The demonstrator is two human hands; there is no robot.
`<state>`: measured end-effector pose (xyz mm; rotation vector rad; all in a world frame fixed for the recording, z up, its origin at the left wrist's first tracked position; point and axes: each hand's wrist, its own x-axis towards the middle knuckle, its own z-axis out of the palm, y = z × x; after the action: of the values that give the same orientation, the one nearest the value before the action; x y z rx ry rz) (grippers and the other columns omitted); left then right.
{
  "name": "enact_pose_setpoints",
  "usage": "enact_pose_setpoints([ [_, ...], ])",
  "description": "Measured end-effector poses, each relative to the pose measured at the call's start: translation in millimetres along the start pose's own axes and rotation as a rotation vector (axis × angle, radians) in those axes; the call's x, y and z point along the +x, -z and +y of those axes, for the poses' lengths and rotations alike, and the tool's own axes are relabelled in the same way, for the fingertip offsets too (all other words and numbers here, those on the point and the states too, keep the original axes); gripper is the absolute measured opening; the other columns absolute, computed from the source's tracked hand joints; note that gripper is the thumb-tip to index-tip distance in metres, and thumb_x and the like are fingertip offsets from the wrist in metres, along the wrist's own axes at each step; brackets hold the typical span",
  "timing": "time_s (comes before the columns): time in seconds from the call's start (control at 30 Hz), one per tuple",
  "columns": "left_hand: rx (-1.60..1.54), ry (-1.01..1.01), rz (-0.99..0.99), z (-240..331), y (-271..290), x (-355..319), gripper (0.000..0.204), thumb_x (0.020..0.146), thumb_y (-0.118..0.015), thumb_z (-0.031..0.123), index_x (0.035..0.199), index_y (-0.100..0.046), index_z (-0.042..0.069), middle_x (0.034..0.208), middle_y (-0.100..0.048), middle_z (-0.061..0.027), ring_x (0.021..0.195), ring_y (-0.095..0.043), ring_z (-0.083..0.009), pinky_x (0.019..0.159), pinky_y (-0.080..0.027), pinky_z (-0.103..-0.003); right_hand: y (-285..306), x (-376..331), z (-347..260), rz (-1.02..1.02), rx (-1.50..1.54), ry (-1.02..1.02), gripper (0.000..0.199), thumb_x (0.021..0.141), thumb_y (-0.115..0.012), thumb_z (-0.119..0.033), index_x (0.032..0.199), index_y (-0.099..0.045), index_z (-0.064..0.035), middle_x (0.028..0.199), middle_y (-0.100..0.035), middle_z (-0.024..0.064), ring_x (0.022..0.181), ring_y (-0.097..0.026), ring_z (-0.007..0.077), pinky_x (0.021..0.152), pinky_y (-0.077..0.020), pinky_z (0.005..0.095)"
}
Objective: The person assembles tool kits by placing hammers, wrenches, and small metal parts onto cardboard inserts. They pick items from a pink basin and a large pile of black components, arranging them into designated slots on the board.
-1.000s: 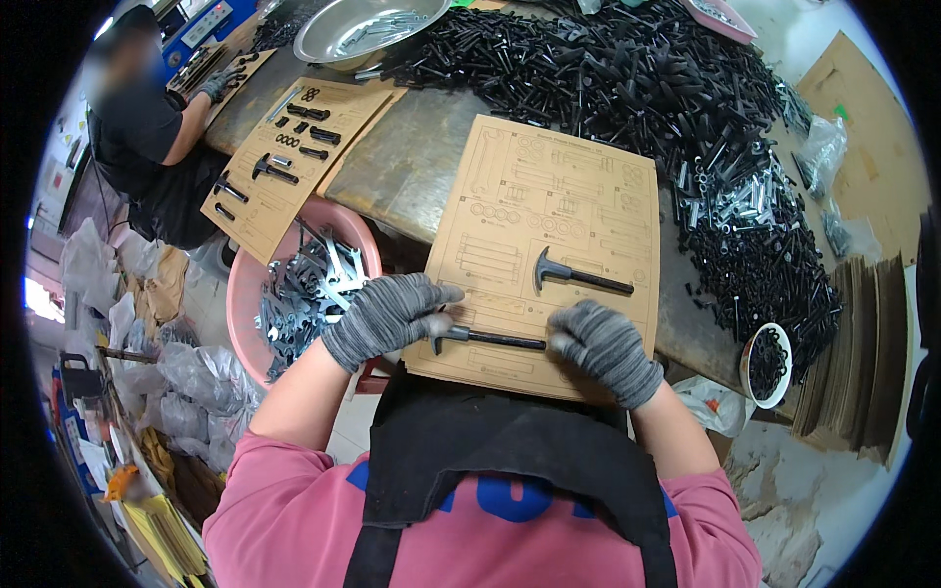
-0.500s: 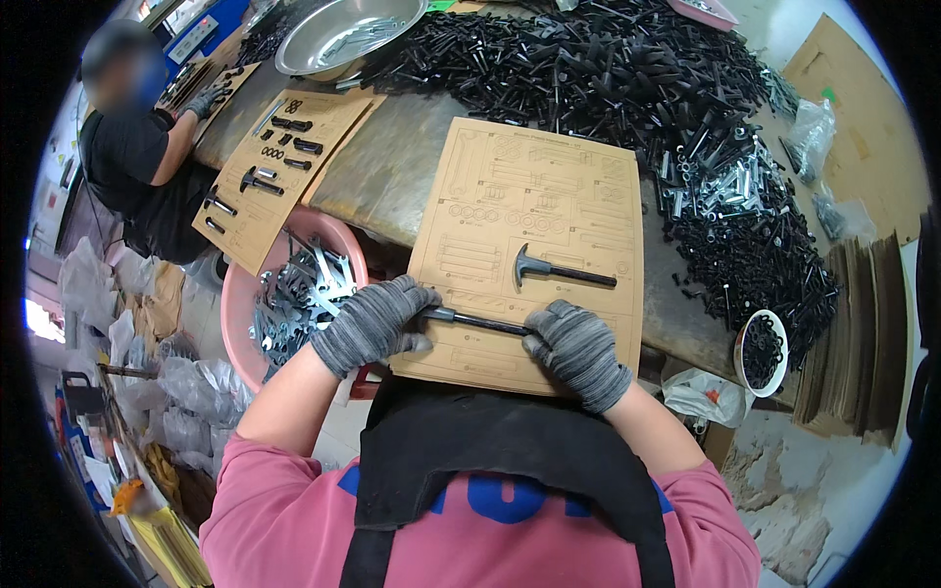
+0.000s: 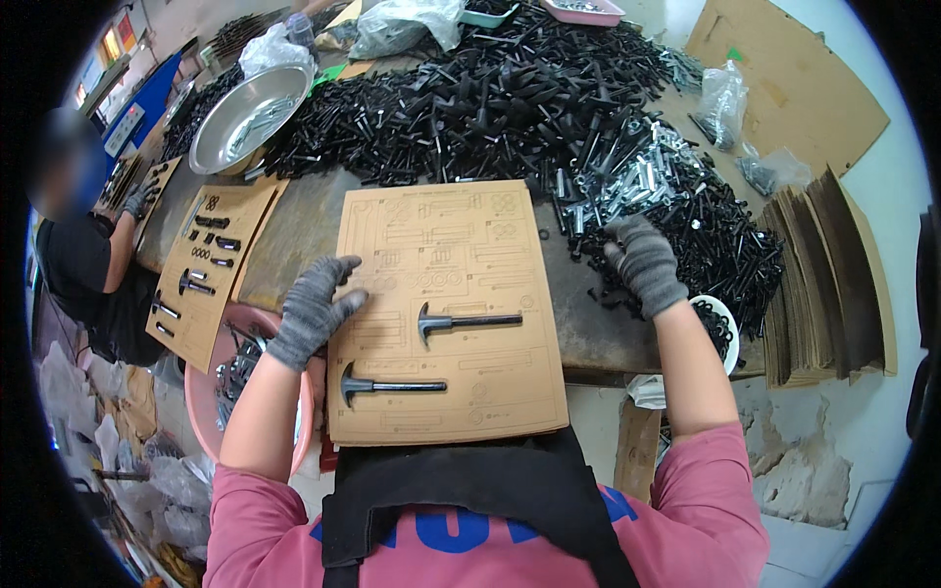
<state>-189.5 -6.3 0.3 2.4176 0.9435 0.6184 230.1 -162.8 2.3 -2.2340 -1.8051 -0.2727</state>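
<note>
A printed cardboard sheet [image 3: 441, 245] lies in front of me on a stack of similar sheets. Two T-shaped tools with curved dark heads and black shafts rest on it: an upper one [image 3: 470, 321] and a lower one [image 3: 397, 386]. Beside the sheet's left edge, my left hand [image 3: 319, 309] in a grey glove holds nothing, thumb and fingers apart. My right hand [image 3: 645, 265], gloved alike, is over the near edge of the metal parts pile [image 3: 720, 245], where black pieces and silver sleeves mix. Its fingers are spread and slightly bent; nothing shows in them.
At left stand a pink basin [image 3: 201, 402] of wrenches, a laid-out cardboard sheet [image 3: 201, 323] and a steel bowl [image 3: 211, 142]. A co-worker [image 3: 74, 265] sits beyond. At right are a white bowl [image 3: 733, 358] of black rings and upright cardboard sheets [image 3: 823, 284].
Both hands have let go of the lower T-shaped tool, which now lies on the sheet. My right hand has moved right to the pile; my left has drawn off leftward. The view has shifted.
</note>
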Motion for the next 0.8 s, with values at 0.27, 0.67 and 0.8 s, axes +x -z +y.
enact_pose_setpoints([
  [0.27,0.412,-0.069,0.035,-28,-54,41,0.039,0.074,-0.061,0.029,0.106,-0.057,0.006,0.108,-0.055,-0.014,0.103,-0.049,-0.0285,0.091,-0.037,-0.039,2,87,30,-0.47,-0.46,-0.308,0.031,0.088,-0.039,-0.023,0.114,-0.054,-0.0172,0.122,-0.047,0.0134,0.112,-0.048,0.0268,0.09,-0.0415,0.0404],
  [0.67,0.432,-0.06,0.065,-24,-57,37,0.039,0.075,-0.058,0.028,0.106,-0.057,0.005,0.111,-0.054,-0.0132,0.104,-0.048,-0.0293,0.09,-0.037,-0.039,3,80,-78,-0.505,0.018,-0.053,0.031,0.076,-0.057,-0.029,0.102,-0.057,-0.0122,0.091,-0.062,0.0153,0.084,-0.06,0.0305,0.076,-0.0484,0.0376],
  [0.8,0.411,-0.059,0.066,-22,-55,38,0.037,0.076,-0.058,0.028,0.106,-0.058,0.005,0.111,-0.054,-0.0125,0.103,-0.049,-0.0287,0.09,-0.038,-0.038,-9,31,-143,-0.383,0.492,0.161,0.023,0.076,-0.056,-0.023,0.095,-0.059,-0.0106,0.088,-0.062,0.0119,0.082,-0.06,0.0283,0.075,-0.048,0.0379],
])
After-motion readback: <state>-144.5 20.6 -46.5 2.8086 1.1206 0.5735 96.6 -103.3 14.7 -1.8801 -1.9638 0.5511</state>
